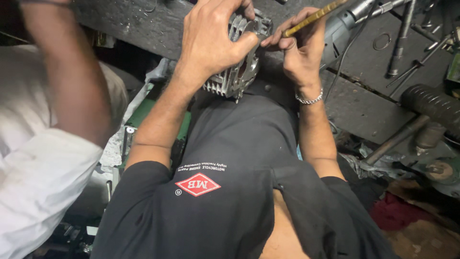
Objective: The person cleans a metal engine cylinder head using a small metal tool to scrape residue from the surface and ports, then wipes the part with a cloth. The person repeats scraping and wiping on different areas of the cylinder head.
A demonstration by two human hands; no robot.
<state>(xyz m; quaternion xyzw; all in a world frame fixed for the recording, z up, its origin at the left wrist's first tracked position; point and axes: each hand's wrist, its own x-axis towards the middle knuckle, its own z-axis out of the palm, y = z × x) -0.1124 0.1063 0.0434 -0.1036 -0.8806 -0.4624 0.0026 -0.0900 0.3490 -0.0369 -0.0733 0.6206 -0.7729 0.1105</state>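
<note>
Left hand [211,38]: fingers wrapped tight around a finned metal engine casting [239,72], held against the body before the dark worktop [364,62]. Right hand [299,50]: fingers pinched shut on a thin yellow rod [311,18] meeting the casting. Unsupported, the casting may slip; the rod may skid onto the left thumb.

Hands at work: two, a left hand [211,36] and a right hand [299,50]
Finned metal engine parts: one [237,76]
Yellow-handled tools: one [311,18]
Bracelets: one [309,100]
Hammers: one [400,136]
Metal rings on bench: one [382,41]
Other people's arms: one [67,72]
</note>
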